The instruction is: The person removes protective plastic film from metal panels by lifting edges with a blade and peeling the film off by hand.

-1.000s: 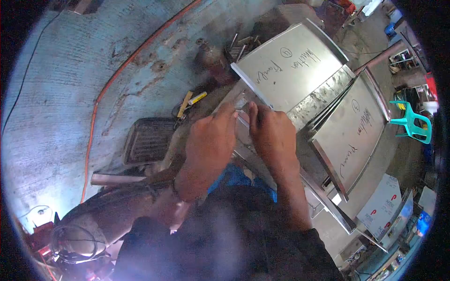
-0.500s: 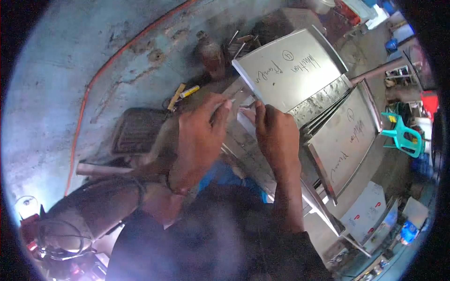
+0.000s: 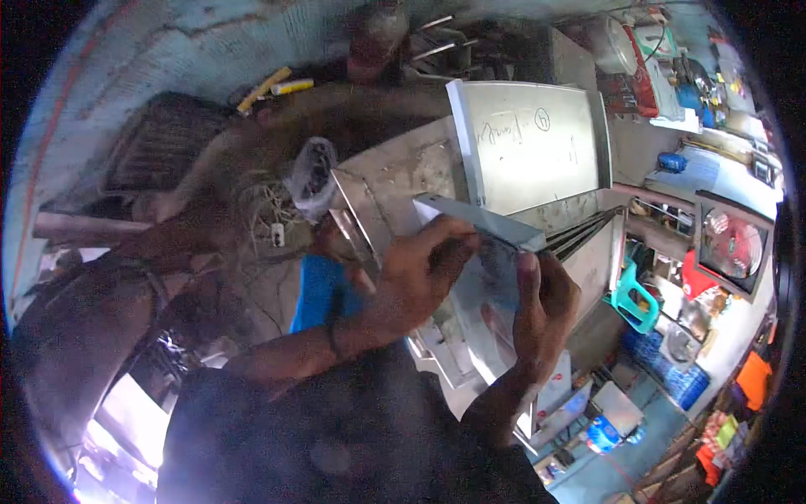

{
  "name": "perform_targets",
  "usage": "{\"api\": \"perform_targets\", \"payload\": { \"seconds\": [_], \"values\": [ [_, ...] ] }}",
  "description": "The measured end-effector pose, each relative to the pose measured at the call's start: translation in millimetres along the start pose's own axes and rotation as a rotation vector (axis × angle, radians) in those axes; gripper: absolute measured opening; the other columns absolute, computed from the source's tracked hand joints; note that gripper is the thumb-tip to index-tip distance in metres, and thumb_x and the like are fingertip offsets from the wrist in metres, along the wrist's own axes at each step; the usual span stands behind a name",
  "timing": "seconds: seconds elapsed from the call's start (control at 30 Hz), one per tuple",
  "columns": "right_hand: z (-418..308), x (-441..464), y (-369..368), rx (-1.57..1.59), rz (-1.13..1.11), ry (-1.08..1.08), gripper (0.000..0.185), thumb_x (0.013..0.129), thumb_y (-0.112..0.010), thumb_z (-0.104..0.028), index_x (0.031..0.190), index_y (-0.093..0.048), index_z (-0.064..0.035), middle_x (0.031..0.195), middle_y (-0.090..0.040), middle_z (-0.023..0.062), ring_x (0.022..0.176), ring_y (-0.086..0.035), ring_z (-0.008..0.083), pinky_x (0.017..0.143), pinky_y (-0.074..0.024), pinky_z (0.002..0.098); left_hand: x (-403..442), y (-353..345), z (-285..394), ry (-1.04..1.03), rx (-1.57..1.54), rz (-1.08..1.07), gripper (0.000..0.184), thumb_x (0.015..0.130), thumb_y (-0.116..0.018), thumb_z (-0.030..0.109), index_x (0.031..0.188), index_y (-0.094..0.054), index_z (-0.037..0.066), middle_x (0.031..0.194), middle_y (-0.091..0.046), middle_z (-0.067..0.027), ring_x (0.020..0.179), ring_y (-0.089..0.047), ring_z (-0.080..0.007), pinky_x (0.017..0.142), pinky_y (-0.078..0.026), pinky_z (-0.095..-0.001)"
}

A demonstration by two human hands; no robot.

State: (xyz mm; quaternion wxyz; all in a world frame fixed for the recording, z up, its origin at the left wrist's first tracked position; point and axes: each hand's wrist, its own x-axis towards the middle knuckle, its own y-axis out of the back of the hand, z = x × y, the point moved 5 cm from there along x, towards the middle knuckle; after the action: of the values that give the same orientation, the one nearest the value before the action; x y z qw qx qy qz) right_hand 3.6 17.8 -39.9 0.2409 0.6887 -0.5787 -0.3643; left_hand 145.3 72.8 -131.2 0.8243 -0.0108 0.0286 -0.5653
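A bent sheet-metal panel (image 3: pixel 495 220) with a folded lip stands tilted in front of me, between my hands. My left hand (image 3: pixel 428 273) is closed in a pinch against its near side, just below the lip; what lies between the fingertips is hidden. At the panel's right corner, my right hand (image 3: pixel 547 302) grips the edge, its thumb pointing up. Behind it lies a larger metal tray-shaped panel (image 3: pixel 520 160) with handwriting and a circled number 4. More panels (image 3: pixel 592 252) are stacked to the right.
A clear plastic bag (image 3: pixel 312 176) lies left of the work surface, above tangled cord and a white socket (image 3: pixel 277 233). A yellow marker (image 3: pixel 292 86) rests near the wall. To the right are a green plastic stool (image 3: pixel 634 298) and a red fan (image 3: pixel 732 242).
My view has swung to the right. The lipped panel now shows raised and tilted between my hands; my right hand has come to its corner, and my left hand is against its near side.
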Motion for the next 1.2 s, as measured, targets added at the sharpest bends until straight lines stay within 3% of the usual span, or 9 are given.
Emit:
{"api": "perform_targets", "payload": {
  "seconds": [0.07,0.1,0.17,0.37,1.0,1.07,1.2],
  "values": [
    [-1,1,-2,-0.073,0.006,0.022,0.051,0.098,-0.059,-0.041,0.078,-0.055,0.0053,0.063,-0.049,0.0035,0.065,-0.040,0.0108,0.056,-0.0359,0.0295,-7,-5,1,0.220,-0.159,-0.105,0.015,0.096,-0.064,0.014,0.105,-0.065,0.002,0.072,-0.063,-0.0060,0.062,-0.058,-0.0092,0.058,-0.047,-0.0278],
    [-1,1,-2,-0.047,0.030,-0.020,0.050,0.098,-0.060,-0.041,0.078,-0.055,0.0052,0.063,-0.049,0.0032,0.065,-0.040,0.0109,0.057,-0.0363,0.0299,-8,-4,4,0.232,-0.183,-0.106,0.015,0.096,-0.064,0.014,0.105,-0.065,0.002,0.072,-0.063,-0.0060,0.062,-0.058,-0.0092,0.058,-0.047,-0.0278],
    [1,0,2,-0.044,0.057,-0.068,0.050,0.097,-0.061,-0.041,0.078,-0.056,0.0050,0.063,-0.049,0.0029,0.065,-0.041,0.0109,0.057,-0.0366,0.0303,-10,-5,8,0.239,-0.177,-0.122,0.013,0.096,-0.063,0.013,0.104,-0.062,0.003,0.083,-0.065,-0.0167,0.072,-0.069,-0.0212,0.062,-0.050,-0.0345],
    [-2,-1,-2,-0.055,0.152,-0.039,0.049,0.095,-0.061,-0.041,0.081,-0.059,0.0055,0.064,-0.052,0.0038,0.065,-0.043,0.0107,0.057,-0.0369,0.0293,1,-6,17,0.066,-0.150,-0.097,0.015,0.093,-0.066,0.012,0.105,-0.062,0.005,0.085,-0.065,-0.0176,0.075,-0.068,-0.0355,0.061,-0.051,-0.0380],
    [6,-5,0,0.040,0.117,-0.143,0.045,0.092,-0.067,-0.038,0.087,-0.065,0.0063,0.071,-0.056,0.0015,0.068,-0.046,0.0093,0.061,-0.0374,0.0259,18,2,20,0.044,-0.089,-0.265,0.014,0.094,-0.063,0.013,0.106,-0.058,0.007,0.083,-0.064,-0.0158,0.077,-0.068,-0.0363,0.063,-0.051,-0.0429],
    [5,-6,1,0.070,0.178,-0.152,0.044,0.092,-0.067,-0.037,0.085,-0.064,0.0061,0.070,-0.055,0.0008,0.068,-0.044,0.0089,0.060,-0.0363,0.0256,16,2,15,0.124,-0.106,-0.309,0.013,0.093,-0.067,0.011,0.104,-0.065,0.005,0.085,-0.067,-0.0130,0.073,-0.069,-0.0223,0.063,-0.052,-0.0339],
    [8,-5,2,0.016,0.150,-0.152,0.043,0.091,-0.068,-0.036,0.083,-0.063,0.0060,0.068,-0.053,0.0001,0.066,-0.043,0.0086,0.059,-0.0351,0.0251,16,1,13,0.068,-0.132,-0.265,0.013,0.093,-0.067,0.011,0.105,-0.065,0.005,0.085,-0.068,-0.0122,0.072,-0.069,-0.0215,0.064,-0.052,-0.0332]
  ]
}}
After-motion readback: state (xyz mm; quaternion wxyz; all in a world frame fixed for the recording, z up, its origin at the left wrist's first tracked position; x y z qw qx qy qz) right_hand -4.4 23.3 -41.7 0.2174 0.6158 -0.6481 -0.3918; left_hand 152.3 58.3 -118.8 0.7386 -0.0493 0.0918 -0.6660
